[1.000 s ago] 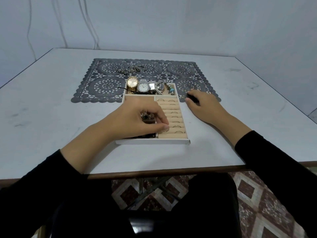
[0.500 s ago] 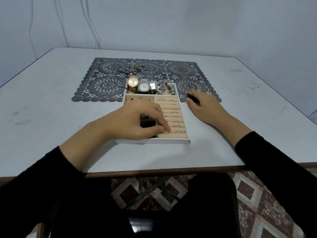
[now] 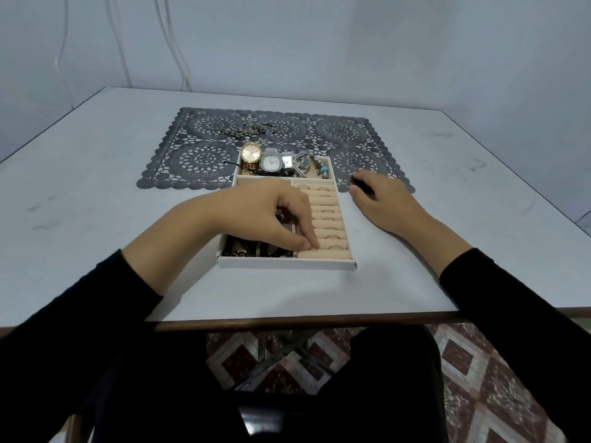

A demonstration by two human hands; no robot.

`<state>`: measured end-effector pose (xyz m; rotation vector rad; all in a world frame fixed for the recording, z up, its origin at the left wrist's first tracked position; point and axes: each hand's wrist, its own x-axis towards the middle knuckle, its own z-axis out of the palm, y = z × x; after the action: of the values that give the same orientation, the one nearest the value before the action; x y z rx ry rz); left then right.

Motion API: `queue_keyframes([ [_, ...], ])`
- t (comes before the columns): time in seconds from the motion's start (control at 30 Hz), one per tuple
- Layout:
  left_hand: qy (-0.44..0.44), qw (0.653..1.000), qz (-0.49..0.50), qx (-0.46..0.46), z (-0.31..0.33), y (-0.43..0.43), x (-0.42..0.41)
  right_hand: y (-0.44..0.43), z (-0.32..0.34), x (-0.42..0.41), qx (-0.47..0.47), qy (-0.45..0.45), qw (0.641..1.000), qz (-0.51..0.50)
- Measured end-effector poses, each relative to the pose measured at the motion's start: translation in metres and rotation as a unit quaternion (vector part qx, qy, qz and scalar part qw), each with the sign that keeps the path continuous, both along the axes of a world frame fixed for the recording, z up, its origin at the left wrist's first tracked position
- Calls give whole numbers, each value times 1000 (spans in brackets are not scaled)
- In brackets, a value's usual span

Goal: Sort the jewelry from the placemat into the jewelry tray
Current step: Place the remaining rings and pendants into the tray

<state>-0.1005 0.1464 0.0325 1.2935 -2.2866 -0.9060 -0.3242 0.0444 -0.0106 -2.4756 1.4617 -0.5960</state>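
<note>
The white jewelry tray (image 3: 284, 263) lies on the table, its far end on the grey lace placemat (image 3: 204, 161). My left hand (image 3: 262, 215) hovers over the tray with fingers curled. Thumb and fingertips pinch a ring, mostly hidden, at the lowest beige ring rolls (image 3: 326, 212). Right of the tray, my right hand (image 3: 383, 199) rests on the table and pinches a small dark piece (image 3: 359, 185) at the placemat's edge. A metal chain (image 3: 248, 129) lies on the placemat's far part. Watches (image 3: 271, 162) fill the tray's far compartment. Dark beaded bracelets (image 3: 240, 246) sit front left.
The white table's wooden front edge (image 3: 287, 322) runs close to my body, with patterned floor tiles below. A wall stands behind the table's far edge. Bare tabletop lies left of the tray and placemat.
My left hand stays over the tray with its fingertips at the lowest ring rolls, shifting only slightly. My right hand has not moved.
</note>
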Motion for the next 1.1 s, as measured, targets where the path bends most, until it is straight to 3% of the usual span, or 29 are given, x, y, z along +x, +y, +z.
queue_keyframes([
  [0.17,-20,1000,-16,11,7,-7,-1,-2,0,-2,5,-15,1000,2],
  [0.4,74,997,18,-32,20,-13,23,-18,7,-2,11,-40,999,-16],
  [0.63,150,957,213,-130,16,-59,69,-61,12,13,-1,-86,996,-28],
  [0.8,120,927,320,-154,-9,-101,92,-96,13,33,19,-119,993,-18],
  [0.97,-53,925,326,-189,-28,-134,115,-128,11,58,39,-63,997,20],
  [1.1,-114,924,319,-179,-37,-151,133,-150,10,81,51,-30,996,64],
])
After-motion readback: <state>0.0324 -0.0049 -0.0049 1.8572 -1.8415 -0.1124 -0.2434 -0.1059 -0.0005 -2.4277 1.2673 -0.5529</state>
